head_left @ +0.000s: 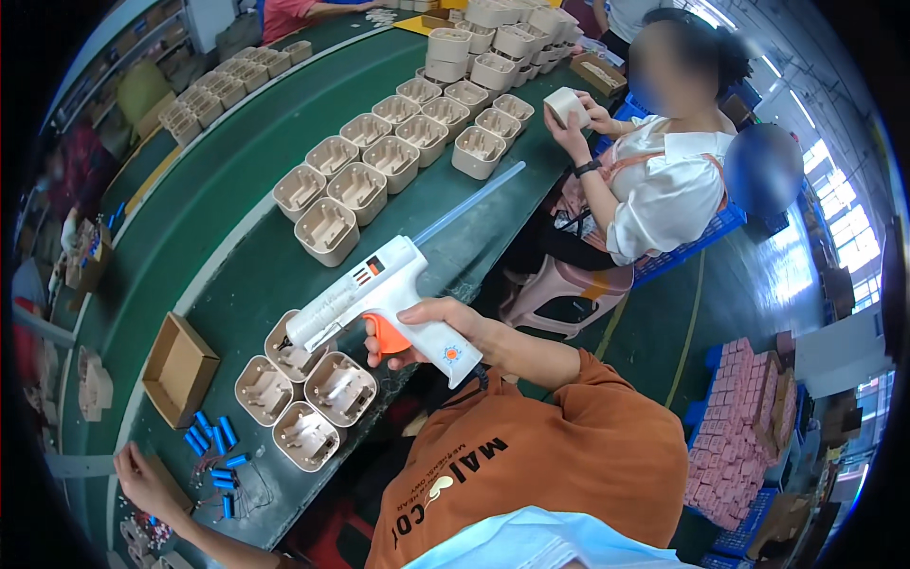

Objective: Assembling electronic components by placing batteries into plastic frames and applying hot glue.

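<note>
My right hand [427,332] is wrapped round the handle of a white hot glue gun [365,289], fingers at its orange trigger. A long translucent glue stick [474,199] sticks out of the gun's back end. The nozzle end points left and down, above a group of beige plastic housings [341,387] at the near table edge; it partly covers the rearmost one. My left hand [142,479] is stretched out at the far left, near blue cylindrical cells [224,474] with thin wires. Its fingertips are too hidden to show whether they hold anything.
An open cardboard box [180,370] stands behind the blue cells. Rows of beige housings [393,161] cover the green table [256,270] farther off, with stacks behind. A co-worker [664,180] sits at right, holding a housing [566,107]. Pink packages [735,436] are piled at lower right.
</note>
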A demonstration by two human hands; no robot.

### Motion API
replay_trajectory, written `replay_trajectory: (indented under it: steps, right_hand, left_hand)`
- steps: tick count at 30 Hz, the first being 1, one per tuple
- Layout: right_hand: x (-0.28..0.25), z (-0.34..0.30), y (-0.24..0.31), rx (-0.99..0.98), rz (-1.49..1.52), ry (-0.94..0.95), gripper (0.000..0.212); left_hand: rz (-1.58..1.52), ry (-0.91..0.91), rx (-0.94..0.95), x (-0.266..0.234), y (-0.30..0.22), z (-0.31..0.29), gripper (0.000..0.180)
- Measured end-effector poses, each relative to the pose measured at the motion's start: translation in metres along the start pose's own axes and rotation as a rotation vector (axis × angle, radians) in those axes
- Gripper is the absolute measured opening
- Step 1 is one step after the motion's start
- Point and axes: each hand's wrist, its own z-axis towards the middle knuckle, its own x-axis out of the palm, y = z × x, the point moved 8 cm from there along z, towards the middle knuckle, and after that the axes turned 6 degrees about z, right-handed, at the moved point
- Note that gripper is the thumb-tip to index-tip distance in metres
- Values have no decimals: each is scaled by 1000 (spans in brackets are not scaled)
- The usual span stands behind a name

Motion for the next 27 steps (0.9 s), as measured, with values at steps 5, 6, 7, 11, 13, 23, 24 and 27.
replay_trajectory:
  steps: [5,6,7,11,13,23,24,27]
  right_hand:
    - [3,9,1,42,-5,3,46]
    - [3,10,-1,50,6,-29,49]
    - [-2,10,0,26,-26,-30,52]
    - [-17,16,-10,18,13,-63,57]
    - [-23,23,-15,48,-23,-84,60]
    - [-33,57,-33,141,-97,-125,57]
    - [-33,58,-30,131,-98,-131,57]
    - [-34,54,-27,131,-88,-139,58]
  left_hand:
    - [-62,196,-90,77,82,-52,26]
    - [46,260,-105,92,92,-71,34]
    - [38,211,-92,110,91,-90,39]
    - [-74,332,-202,129,52,-116,19]
    - [-4,289,-203,105,36,-107,16]
    - [-327,-254,-193,6,-26,-32,10]
    - [-393,-275,-237,6,-26,-29,11]
    - [-352,41,-146,48,-30,-16,11]
